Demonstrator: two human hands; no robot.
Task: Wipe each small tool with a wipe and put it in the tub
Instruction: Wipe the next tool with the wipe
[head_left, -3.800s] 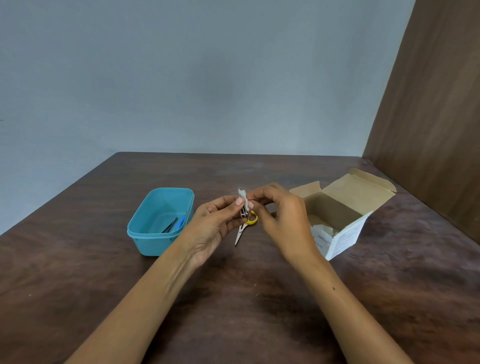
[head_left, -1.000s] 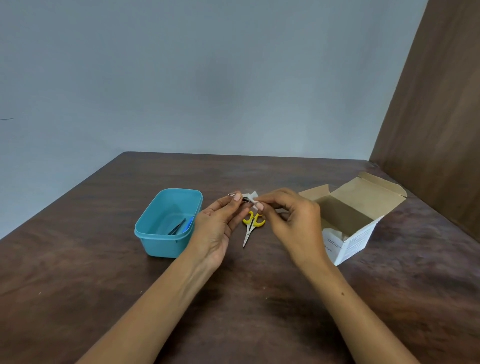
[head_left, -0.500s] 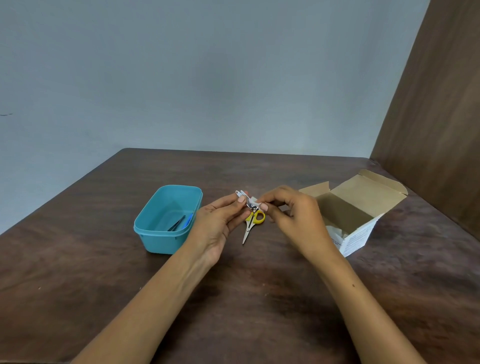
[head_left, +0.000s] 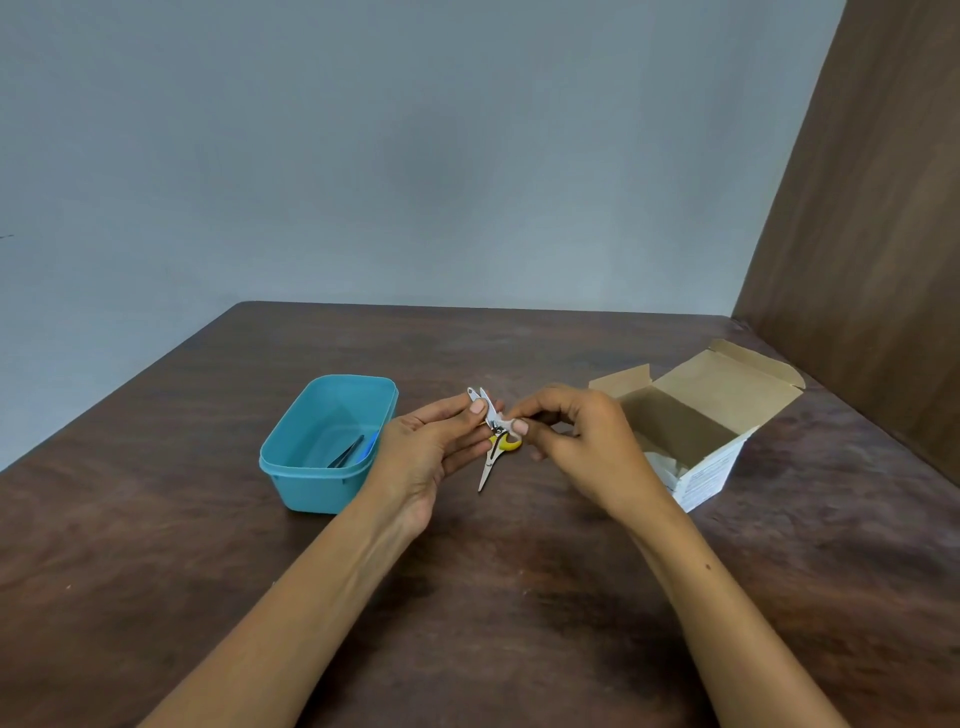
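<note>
The left hand (head_left: 431, 447) pinches a small metal nail clipper (head_left: 485, 408) between thumb and fingertips, its lever end poking up above the thumb, while the right hand (head_left: 576, 441) pinches a scrap of white wipe (head_left: 506, 422) against the clipper's lower end, fingers curled around it. To do this step well, I judge the left pinch should hold firm near the lever end so the right can drag the wipe along the exposed metal, then the clipper should be turned so the covered faces get a pass too; whether every face has been cleaned cannot be told from here. Directly beneath the grip, on the dark wooden table (head_left: 467, 597), lies 1 pair of yellow-handled scissors (head_left: 493, 457), blades pointing toward the person, not yet wiped by the look of it. Just to the left of the grip, near the left hand's back, sits the teal tub (head_left: 306, 483), already holding dark tweezers (head_left: 345, 452) and a blue item (head_left: 370, 446) too hidden to name. To the right of the grip stands an open cardboard box (head_left: 717, 410) with white wipes showing inside, close enough for a fresh 1 if this scrap dries out.
</note>
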